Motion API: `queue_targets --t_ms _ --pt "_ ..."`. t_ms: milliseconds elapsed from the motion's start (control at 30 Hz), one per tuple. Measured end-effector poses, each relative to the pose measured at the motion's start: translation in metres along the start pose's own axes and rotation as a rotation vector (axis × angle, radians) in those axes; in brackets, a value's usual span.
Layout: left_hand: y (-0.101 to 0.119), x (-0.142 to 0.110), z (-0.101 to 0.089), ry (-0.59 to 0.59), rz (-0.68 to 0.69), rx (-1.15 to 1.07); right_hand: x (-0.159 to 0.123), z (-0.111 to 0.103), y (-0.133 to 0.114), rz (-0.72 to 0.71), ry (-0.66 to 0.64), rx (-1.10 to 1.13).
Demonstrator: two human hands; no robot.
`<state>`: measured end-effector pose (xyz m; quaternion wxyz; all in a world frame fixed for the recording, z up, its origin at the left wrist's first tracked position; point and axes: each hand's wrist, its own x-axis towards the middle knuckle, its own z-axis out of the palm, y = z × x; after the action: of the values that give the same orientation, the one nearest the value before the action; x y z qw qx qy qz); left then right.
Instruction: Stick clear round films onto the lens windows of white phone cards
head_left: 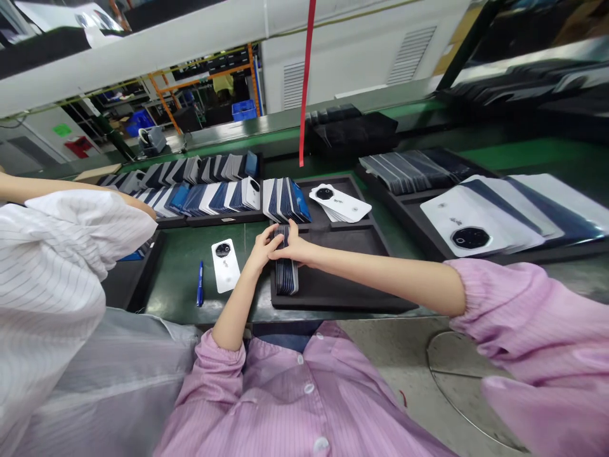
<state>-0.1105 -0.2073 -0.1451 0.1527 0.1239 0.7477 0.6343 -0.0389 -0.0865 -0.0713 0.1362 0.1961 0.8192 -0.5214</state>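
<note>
A row of thin phone back covers (286,278) stands on edge at the near left of a black tray (342,303). My left hand (261,247) has its fingers curled on the left side of the row's far end. From the right, my right hand (294,246) closes over that same end, its fingertips close to those of the left. My fingers hide part of the covers there. Behind my hands, another row of covers (285,199) leans in the tray's far left compartment. Several white covers (343,203) with black camera rings lie fanned out right of it.
On the green bench lie a single white cover (226,265) and a blue pen (200,284). Trays with packed covers (219,198) stand at the back left. On the right sits another tray with large white covers (476,222). A co-worker's sleeve (90,228) is at the left.
</note>
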Motion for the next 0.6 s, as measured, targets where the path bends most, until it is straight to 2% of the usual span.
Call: queue_targets --t_ms 100,233,367,467,600 --pt "0.005 -0.003 0.003 0.056 0.013 0.024 -0.003 0.004 0.002 -0.016 0.031 0.025" --pt "0.005 -0.015 0.006 0.098 -0.013 -0.003 -0.007 0.013 0.013 -0.147 0.106 0.13" --pt "-0.005 -0.049 0.007 0.102 -0.029 -0.08 -0.013 0.026 0.034 -0.29 0.157 0.274" --pt "-0.014 -0.079 0.009 0.133 0.015 -0.101 -0.012 0.036 0.045 -0.342 0.198 0.335" --pt "-0.02 -0.095 0.008 0.149 0.074 -0.105 -0.001 0.045 0.049 -0.363 0.217 0.35"
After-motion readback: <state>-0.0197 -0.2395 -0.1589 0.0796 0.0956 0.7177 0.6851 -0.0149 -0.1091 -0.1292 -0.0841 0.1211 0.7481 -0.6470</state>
